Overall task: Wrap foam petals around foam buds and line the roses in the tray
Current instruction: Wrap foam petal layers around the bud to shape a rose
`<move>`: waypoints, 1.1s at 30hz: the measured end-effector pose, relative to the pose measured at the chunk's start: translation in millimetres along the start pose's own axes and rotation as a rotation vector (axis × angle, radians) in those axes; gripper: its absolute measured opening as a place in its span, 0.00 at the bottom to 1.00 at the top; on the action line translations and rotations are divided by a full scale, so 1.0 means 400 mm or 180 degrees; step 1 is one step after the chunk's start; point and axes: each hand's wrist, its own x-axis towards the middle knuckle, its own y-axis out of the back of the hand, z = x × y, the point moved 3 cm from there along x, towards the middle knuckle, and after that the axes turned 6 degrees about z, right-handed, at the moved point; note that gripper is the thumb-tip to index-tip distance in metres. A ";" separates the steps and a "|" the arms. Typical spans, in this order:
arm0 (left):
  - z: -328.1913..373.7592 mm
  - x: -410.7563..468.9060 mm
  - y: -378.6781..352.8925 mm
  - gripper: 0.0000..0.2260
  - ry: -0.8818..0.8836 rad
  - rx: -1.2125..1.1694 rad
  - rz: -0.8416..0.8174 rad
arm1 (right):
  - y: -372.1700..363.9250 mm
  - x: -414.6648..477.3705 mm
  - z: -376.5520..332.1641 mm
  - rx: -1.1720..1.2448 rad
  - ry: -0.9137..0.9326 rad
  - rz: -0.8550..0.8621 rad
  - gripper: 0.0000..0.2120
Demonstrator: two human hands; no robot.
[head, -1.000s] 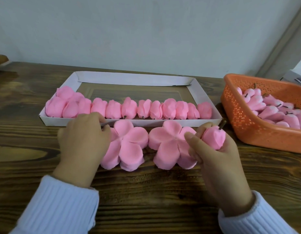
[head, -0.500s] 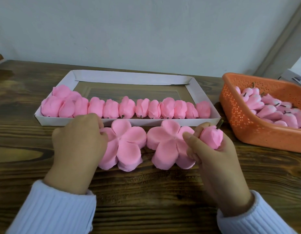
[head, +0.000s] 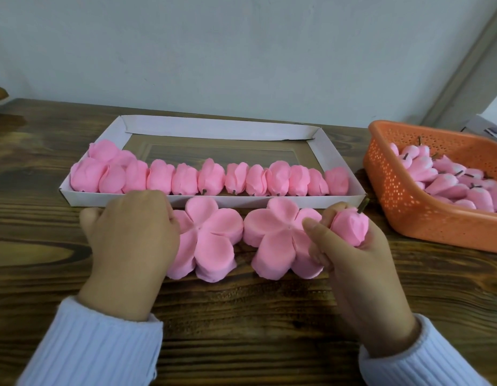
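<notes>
foam bud (head: 350,227): pink, held just above the table (head: 241,338) right of its middle, in front of the tray's near right corner. a short brown stem (head: 363,204) sticks out of its far end, tilted up and away.

right hand (head: 361,263): fingers curled round the bud from beneath, gripping it. the thumb reaches left, its tip over the right side of the right petal stack.

left hand (head: 133,235): back turned up, fingers curled down onto the left side of the left petal stack. the fingertips are hidden, so whether they pinch a petal cannot be told.

left petal stack (head: 211,240): flat, pink, five-lobed, lying on the table just in front of the tray's near wall.

right petal stack (head: 275,235): same form, beside the first with their lobes nearly touching.

tray (head: 213,129): shallow white card, toward the table's far edge, long side across.

roses (head: 213,179): finished pink pieces in one row along the tray's near wall, running from its left wall to its right wall, packed side by side. at the left end one more sits behind the row.

basket (head: 409,213): orange perforated plastic, at the table's right edge, well apart from the left hand.

spare buds (head: 450,181): pink with dark stems, heaped in the basket.

sleeves (head: 96,346): pale blue ribbed knit, on both wrists at the table's near edge.
</notes>
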 end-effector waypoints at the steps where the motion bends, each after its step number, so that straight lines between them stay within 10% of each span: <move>1: 0.001 0.001 0.000 0.05 0.0029 -0.0033 -0.0009 | 0.000 0.000 0.000 0.0006 -0.0008 0.0007 0.13; 33: -0.004 0.003 0.000 0.08 -0.0129 -0.0793 -0.0056 | 0.000 -0.001 -0.001 0.0008 -0.0063 0.0018 0.12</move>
